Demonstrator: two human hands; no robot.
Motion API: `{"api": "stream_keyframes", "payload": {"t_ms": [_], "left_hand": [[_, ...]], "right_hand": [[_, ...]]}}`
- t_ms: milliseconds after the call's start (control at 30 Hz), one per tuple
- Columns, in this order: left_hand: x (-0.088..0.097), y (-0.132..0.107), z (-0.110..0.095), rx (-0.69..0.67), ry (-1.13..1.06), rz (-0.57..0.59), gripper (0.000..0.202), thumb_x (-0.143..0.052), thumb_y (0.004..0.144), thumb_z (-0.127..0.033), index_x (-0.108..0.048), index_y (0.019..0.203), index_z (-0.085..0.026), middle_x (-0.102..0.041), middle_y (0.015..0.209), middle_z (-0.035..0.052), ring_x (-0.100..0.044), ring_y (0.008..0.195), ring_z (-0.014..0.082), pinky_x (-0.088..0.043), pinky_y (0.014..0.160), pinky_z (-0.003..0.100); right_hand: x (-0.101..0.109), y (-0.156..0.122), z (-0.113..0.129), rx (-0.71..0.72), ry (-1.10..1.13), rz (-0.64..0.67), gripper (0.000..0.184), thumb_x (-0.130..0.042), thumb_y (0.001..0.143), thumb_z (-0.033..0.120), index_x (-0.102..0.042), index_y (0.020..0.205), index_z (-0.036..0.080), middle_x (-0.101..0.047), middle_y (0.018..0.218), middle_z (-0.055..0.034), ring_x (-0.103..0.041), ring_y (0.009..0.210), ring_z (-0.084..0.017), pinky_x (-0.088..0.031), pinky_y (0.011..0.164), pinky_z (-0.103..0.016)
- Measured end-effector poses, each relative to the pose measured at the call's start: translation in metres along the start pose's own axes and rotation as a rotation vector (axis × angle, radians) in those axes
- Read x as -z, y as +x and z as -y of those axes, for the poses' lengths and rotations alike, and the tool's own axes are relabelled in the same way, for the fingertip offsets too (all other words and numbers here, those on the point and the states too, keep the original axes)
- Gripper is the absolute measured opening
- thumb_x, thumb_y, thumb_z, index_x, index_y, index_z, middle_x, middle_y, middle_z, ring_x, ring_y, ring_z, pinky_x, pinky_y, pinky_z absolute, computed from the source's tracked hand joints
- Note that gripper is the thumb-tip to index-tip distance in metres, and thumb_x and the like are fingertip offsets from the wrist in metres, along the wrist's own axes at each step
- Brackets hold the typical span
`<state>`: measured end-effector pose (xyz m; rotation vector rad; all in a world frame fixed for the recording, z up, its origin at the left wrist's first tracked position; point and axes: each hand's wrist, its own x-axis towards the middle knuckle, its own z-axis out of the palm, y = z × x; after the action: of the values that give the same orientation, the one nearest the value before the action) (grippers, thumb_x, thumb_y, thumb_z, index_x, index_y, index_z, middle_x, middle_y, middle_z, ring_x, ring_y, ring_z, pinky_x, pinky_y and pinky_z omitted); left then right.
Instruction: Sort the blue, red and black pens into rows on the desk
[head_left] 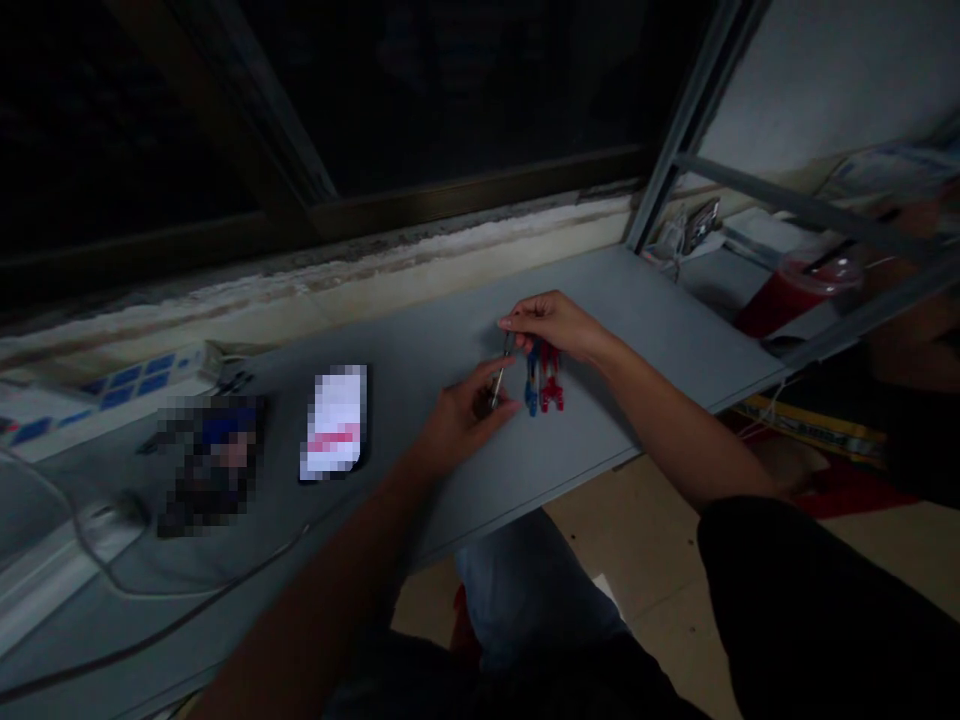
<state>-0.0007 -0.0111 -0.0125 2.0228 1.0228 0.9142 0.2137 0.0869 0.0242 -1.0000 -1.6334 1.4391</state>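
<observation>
Above the grey desk (431, 370), my left hand (461, 415) pinches a slim, shiny metal piece (496, 388) between thumb and fingers. A thin metal loop (508, 343) rises from its upper end to the fingertips of my right hand (551, 322), which are closed together on it. Below the right hand hang a blue charm (532, 385) and a red figure-shaped charm (552, 393), which look like parts of a keychain. The dim light and my fingers hide how these pieces join.
A lit phone (334, 422) and a blurred-out dark object (214, 465) lie to the left. Behind them is a power strip (142, 385), with cables (217, 590) crossing the desk. Beyond a metal frame (795, 195) at right stands a cup of red drink (795, 290), near another person's arm.
</observation>
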Motion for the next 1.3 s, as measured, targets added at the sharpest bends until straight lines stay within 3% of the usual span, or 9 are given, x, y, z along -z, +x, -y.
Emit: {"api": "stream_keyframes", "payload": {"t_ms": [100, 233, 300, 467, 667, 800, 967, 1167, 1300], "left_hand": [[0.001, -0.004, -0.004, -0.093, 0.032, 0.128, 0.04, -0.075, 0.094, -0.039, -0.069, 0.132, -0.025, -0.072, 0.103, 0.0034, -0.064, 0.077, 0.0139, -0.052, 0.074, 0.027], [0.002, -0.005, -0.003, -0.083, 0.013, 0.154, 0.025, -0.078, 0.093, -0.041, -0.077, 0.11, -0.022, -0.071, 0.089, 0.0021, -0.062, 0.071, 0.0136, -0.05, 0.07, 0.027], [0.003, -0.005, -0.003, -0.063, -0.027, 0.166, 0.027, -0.082, 0.089, -0.043, -0.078, 0.101, -0.02, -0.071, 0.085, 0.0024, -0.062, 0.069, 0.0137, -0.049, 0.067, 0.027], [0.006, -0.006, -0.005, -0.027, -0.013, 0.254, 0.044, -0.089, 0.08, -0.046, -0.076, 0.116, -0.024, -0.073, 0.096, 0.0031, -0.066, 0.08, 0.0167, -0.054, 0.076, 0.029], [0.005, -0.008, -0.003, -0.09, 0.066, 0.267, 0.023, -0.075, 0.096, -0.042, -0.076, 0.107, -0.022, -0.067, 0.089, 0.0006, -0.062, 0.073, 0.013, -0.051, 0.073, 0.027], [0.004, -0.009, -0.002, -0.087, 0.052, 0.272, 0.027, -0.08, 0.092, -0.039, -0.074, 0.111, -0.022, -0.067, 0.09, -0.0002, -0.063, 0.075, 0.0131, -0.051, 0.073, 0.026], [0.005, -0.009, -0.003, -0.068, 0.047, 0.281, 0.016, -0.079, 0.093, -0.034, -0.074, 0.1, -0.021, -0.065, 0.088, -0.0006, -0.061, 0.073, 0.0123, -0.05, 0.071, 0.026], [0.006, -0.009, -0.002, -0.063, 0.056, 0.303, 0.029, -0.081, 0.089, -0.031, -0.072, 0.116, -0.023, -0.065, 0.093, -0.0005, -0.063, 0.08, 0.0142, -0.051, 0.075, 0.026], [0.005, -0.007, 0.0, -0.054, 0.063, 0.306, 0.019, -0.079, 0.091, -0.033, -0.075, 0.107, -0.023, -0.063, 0.087, -0.0017, -0.06, 0.074, 0.0128, -0.049, 0.072, 0.025]], "right_hand": [[0.007, -0.004, 0.006, -0.048, -0.008, 0.056, 0.04, -0.09, 0.076, 0.047, -0.069, 0.068, 0.015, -0.068, 0.06, -0.0009, -0.058, 0.05, -0.008, -0.047, 0.049, -0.021], [0.009, -0.003, 0.003, -0.111, -0.006, 0.17, 0.032, -0.091, 0.076, 0.038, -0.069, 0.071, 0.015, -0.07, 0.061, -0.0009, -0.059, 0.049, -0.008, -0.045, 0.046, -0.02], [0.007, -0.001, -0.002, -0.119, 0.027, 0.186, 0.03, -0.093, 0.073, 0.033, -0.069, 0.078, 0.016, -0.07, 0.062, 0.0003, -0.061, 0.05, -0.008, -0.047, 0.047, -0.019], [0.005, 0.002, -0.007, -0.097, 0.051, 0.234, 0.039, -0.093, 0.071, 0.029, -0.062, 0.093, 0.018, -0.068, 0.06, 0.0045, -0.062, 0.051, -0.01, -0.049, 0.05, -0.02], [0.006, -0.001, -0.005, -0.072, -0.025, 0.259, 0.045, -0.086, 0.078, 0.029, -0.054, 0.107, 0.019, -0.064, 0.059, 0.0076, -0.061, 0.055, -0.011, -0.046, 0.055, -0.023], [0.004, -0.002, -0.005, -0.048, -0.07, 0.265, 0.045, -0.083, 0.081, 0.029, -0.05, 0.111, 0.021, -0.061, 0.059, 0.0086, -0.058, 0.055, -0.011, -0.042, 0.055, -0.024], [0.002, -0.004, -0.003, -0.036, -0.084, 0.268, 0.046, -0.081, 0.083, 0.028, -0.047, 0.113, 0.021, -0.06, 0.06, 0.0086, -0.057, 0.056, -0.011, -0.041, 0.055, -0.025], [0.004, -0.007, 0.0, -0.035, -0.135, 0.262, 0.046, -0.08, 0.084, 0.03, -0.046, 0.113, 0.021, -0.06, 0.062, 0.0087, -0.055, 0.054, -0.011, -0.039, 0.052, -0.024], [0.005, -0.009, 0.001, -0.01, -0.187, 0.261, 0.046, -0.079, 0.084, 0.033, -0.047, 0.114, 0.021, -0.061, 0.062, 0.0078, -0.053, 0.054, -0.011, -0.038, 0.051, -0.024]]}}
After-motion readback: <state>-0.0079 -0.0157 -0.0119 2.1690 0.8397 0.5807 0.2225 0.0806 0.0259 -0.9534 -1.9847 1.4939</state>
